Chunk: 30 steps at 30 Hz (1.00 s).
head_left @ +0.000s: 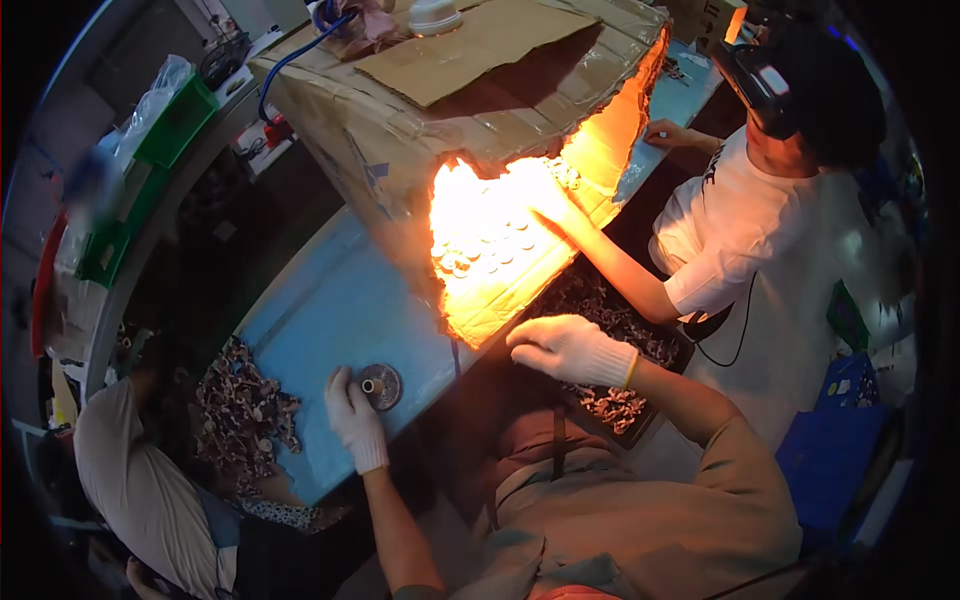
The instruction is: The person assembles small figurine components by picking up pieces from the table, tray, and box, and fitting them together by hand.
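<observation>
My left hand [355,420], in a white knit glove, lies on the blue work surface [335,320]. Its loosely stretched fingers are against the left edge of a dark round disc [388,398] with a pale ring at its centre; I see no grip around it. My right hand [578,350], gloved alike, hovers over a dark tray [625,440] of small metal parts [612,405]. The thumb stands apart from the fingers, with nothing visible between them. Just beyond is the brightly lit opening of a cardboard box [370,150], with several small round pieces [490,250] inside.
At right, a co-worker in a white shirt [735,230] reaches into the lit box. Another person [150,490] sits at lower left beside a heap of small parts [245,410]. Green bins [175,125] line the far left; blue containers [830,465] stand at right.
</observation>
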Motion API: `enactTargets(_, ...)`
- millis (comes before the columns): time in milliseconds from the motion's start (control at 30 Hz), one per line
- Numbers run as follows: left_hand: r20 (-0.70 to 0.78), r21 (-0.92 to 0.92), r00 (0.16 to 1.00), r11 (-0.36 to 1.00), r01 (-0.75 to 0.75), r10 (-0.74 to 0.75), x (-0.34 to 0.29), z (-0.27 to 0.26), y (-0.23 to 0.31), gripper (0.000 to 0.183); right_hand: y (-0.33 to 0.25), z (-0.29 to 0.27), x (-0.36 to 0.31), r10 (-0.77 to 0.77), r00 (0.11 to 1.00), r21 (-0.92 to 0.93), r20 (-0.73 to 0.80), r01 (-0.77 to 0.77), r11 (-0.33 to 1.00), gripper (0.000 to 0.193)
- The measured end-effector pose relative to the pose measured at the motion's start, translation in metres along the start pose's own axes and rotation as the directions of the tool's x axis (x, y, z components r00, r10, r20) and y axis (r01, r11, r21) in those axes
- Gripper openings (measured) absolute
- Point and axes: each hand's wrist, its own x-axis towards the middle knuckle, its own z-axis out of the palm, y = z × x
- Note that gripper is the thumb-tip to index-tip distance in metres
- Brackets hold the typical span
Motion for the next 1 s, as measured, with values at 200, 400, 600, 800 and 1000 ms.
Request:
enactTargets(200,-0.104,-0.067,0.988,0.992,0.103,-0.11,0.0,0.012,-0.009,0.024,0.025,0.003,0.052,-0.107,0.94,-0.28,-0.324,0.012,0.96,0.032)
enactTargets(400,-0.091,0.081,0.996,0.997,0.02,-0.012,0.002,0.019,-0.006,0.021,0.075,-0.011,0.172,-0.124,0.931,-0.668,-0.343,-0.15,0.729,0.025)
enactTargets(600,-0.109,0.056,0.993,0.997,0.057,-0.051,-0.001,0.012,-0.007,0.019,0.022,-0.081,0.198,0.095,0.987,-0.532,-0.13,-0.15,0.834,0.032)
enactTargets(800,-0.116,0.022,0.991,0.997,0.069,-0.066,0.003,0.016,-0.01,0.02,0.073,-0.081,0.258,0.218,0.974,-0.527,-0.067,-0.22,0.821,0.042)
enactTargets(1000,-0.12,-0.013,0.984,0.992,0.129,-0.129,0.003,0.017,-0.009,0.021,0.072,-0.089,0.249,0.093,0.984,-0.551,-0.151,-0.162,0.819,0.037)
